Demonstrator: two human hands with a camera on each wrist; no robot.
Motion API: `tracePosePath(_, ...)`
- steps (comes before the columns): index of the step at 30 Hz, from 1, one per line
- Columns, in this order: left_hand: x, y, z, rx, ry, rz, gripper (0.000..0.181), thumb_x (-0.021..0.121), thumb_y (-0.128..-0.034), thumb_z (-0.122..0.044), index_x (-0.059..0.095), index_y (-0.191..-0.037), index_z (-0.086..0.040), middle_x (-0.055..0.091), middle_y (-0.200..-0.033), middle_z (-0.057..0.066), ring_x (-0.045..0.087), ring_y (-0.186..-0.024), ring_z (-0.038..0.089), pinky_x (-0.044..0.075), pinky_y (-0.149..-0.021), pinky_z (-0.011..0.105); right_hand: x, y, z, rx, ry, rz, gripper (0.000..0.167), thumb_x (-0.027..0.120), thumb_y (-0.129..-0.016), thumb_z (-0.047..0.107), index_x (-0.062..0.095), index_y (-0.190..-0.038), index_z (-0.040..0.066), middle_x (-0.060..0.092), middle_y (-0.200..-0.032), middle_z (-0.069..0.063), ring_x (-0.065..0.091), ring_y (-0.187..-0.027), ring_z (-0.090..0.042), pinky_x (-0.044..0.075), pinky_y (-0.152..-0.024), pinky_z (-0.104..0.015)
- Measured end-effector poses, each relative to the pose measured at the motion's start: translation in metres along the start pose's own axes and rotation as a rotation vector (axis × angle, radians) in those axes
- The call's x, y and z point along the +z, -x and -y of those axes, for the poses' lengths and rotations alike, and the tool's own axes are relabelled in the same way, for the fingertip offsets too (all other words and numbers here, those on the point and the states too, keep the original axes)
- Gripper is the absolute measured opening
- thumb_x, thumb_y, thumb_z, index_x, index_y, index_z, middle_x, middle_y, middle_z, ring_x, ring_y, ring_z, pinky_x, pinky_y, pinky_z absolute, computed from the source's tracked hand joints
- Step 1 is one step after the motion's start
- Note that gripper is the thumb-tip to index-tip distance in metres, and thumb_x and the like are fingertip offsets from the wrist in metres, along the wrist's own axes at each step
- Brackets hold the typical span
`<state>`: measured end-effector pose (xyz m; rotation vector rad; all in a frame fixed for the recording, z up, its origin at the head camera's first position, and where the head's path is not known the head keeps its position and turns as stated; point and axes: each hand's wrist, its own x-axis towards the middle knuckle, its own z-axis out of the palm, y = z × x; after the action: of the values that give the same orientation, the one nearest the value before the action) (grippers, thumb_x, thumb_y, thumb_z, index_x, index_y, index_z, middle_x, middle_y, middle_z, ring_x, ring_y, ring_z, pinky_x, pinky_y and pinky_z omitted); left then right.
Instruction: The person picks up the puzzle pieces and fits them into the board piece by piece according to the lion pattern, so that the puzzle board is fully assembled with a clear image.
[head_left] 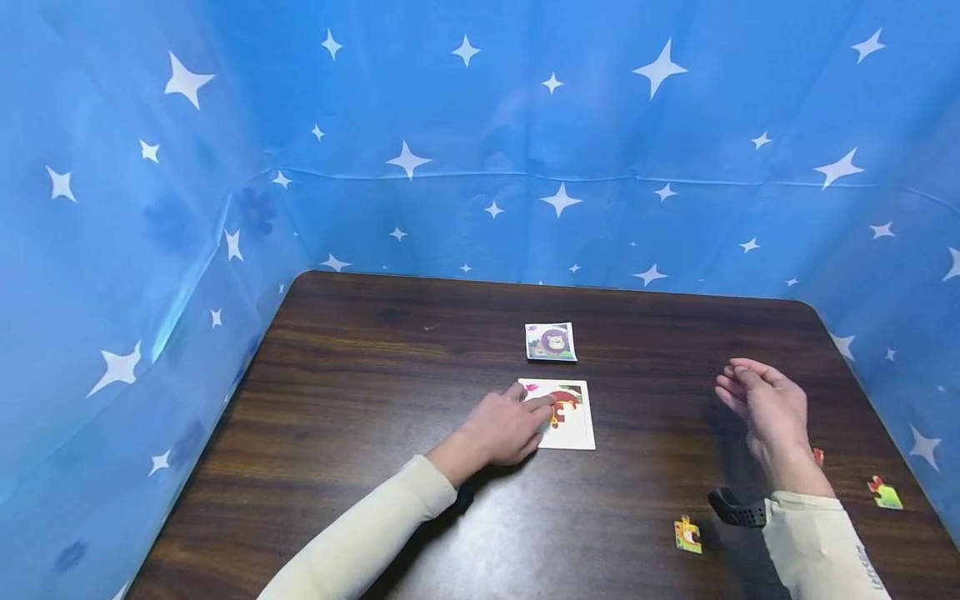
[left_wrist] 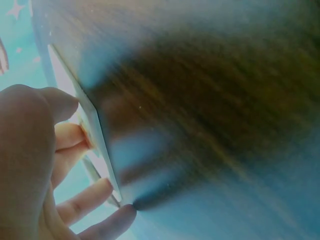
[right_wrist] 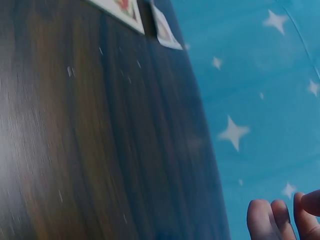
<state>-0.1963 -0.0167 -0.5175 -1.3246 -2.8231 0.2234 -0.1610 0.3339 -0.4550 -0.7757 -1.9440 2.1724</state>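
In the head view my left hand (head_left: 504, 427) rests on the left side of a white puzzle board (head_left: 576, 435), its fingers on the surface. Red and orange puzzle pieces (head_left: 564, 402) lie in the board's upper part, partly covered by the fingertips. From the left wrist view, the thumb and fingers of that hand (left_wrist: 30, 155) touch the board (left_wrist: 100, 137) near its edge. My right hand (head_left: 772, 408) is raised over the table's right side, fingers loosely bent and thumb close to them. Nothing shows between the right fingertips (right_wrist: 261, 215).
A lion picture card (head_left: 551, 342) lies behind the board. Loose puzzle pieces lie on the right: a yellow-orange one (head_left: 687, 536), a red-green one (head_left: 887, 493) and a red one (head_left: 818, 457) partly behind the right wrist. Blue star-patterned curtains (head_left: 480, 108) surround the brown table (head_left: 360, 367).
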Motion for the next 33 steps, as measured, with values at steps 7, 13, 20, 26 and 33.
tracePosePath(7, -0.001, 0.003, -0.001, -0.014, -0.006, 0.0, 0.035, 0.049, -0.1023, -0.041, 0.056, -0.133, -0.026, 0.05, -0.154, -0.012, 0.057, -0.122, 0.024, 0.058, -0.077, 0.039, -0.042, -0.003, 0.007, 0.001, -0.108, -0.061, 0.014, 0.05, -0.107, 0.015, 0.063, -0.111, 0.011, 0.069, -0.088, 0.009, 0.073, -0.078, -0.004, 0.06, -0.072, -0.022)
tracePosePath(13, 0.0, 0.003, -0.003, -0.013, -0.004, -0.016, 0.034, 0.048, -0.1022, -0.04, 0.056, -0.132, -0.025, 0.051, -0.154, -0.011, 0.057, -0.121, 0.024, 0.058, -0.078, 0.039, -0.071, -0.001, 0.01, 0.018, -0.147, -0.096, 0.015, 0.054, -0.105, 0.019, 0.068, -0.099, 0.019, 0.072, -0.083, 0.01, 0.074, -0.073, -0.005, 0.061, -0.063, -0.024)
tracePosePath(20, 0.002, 0.003, -0.002, -0.013, -0.008, -0.022, 0.035, 0.049, -0.1023, -0.041, 0.056, -0.133, -0.025, 0.05, -0.154, -0.012, 0.057, -0.12, 0.023, 0.057, -0.076, 0.037, -0.093, -0.006, 0.005, 0.027, -0.113, -0.243, 0.019, 0.05, -0.106, 0.016, 0.066, -0.097, 0.02, 0.067, -0.079, 0.01, 0.07, -0.067, -0.003, 0.059, -0.059, -0.021)
tracePosePath(26, 0.001, 0.003, 0.0, -0.019, 0.004, -0.011, 0.036, 0.049, -0.1025, -0.039, 0.056, -0.135, -0.025, 0.05, -0.155, -0.011, 0.056, -0.12, 0.024, 0.057, -0.081, 0.038, -0.108, -0.009, -0.002, 0.068, -0.078, -0.318, 0.018, 0.046, -0.108, 0.019, 0.063, -0.102, 0.02, 0.065, -0.074, 0.013, 0.068, -0.063, -0.001, 0.059, -0.056, -0.021)
tracePosePath(33, -0.001, 0.002, -0.003, -0.019, 0.014, 0.003, 0.035, 0.049, -0.1023, -0.04, 0.056, -0.133, -0.025, 0.048, -0.156, -0.012, 0.056, -0.12, 0.023, 0.057, -0.082, 0.038, -0.126, -0.011, -0.019, 0.105, -0.065, -0.378, 0.025, 0.046, -0.107, 0.015, 0.065, -0.093, 0.023, 0.064, -0.068, 0.013, 0.066, -0.059, 0.0, 0.057, -0.053, -0.02)
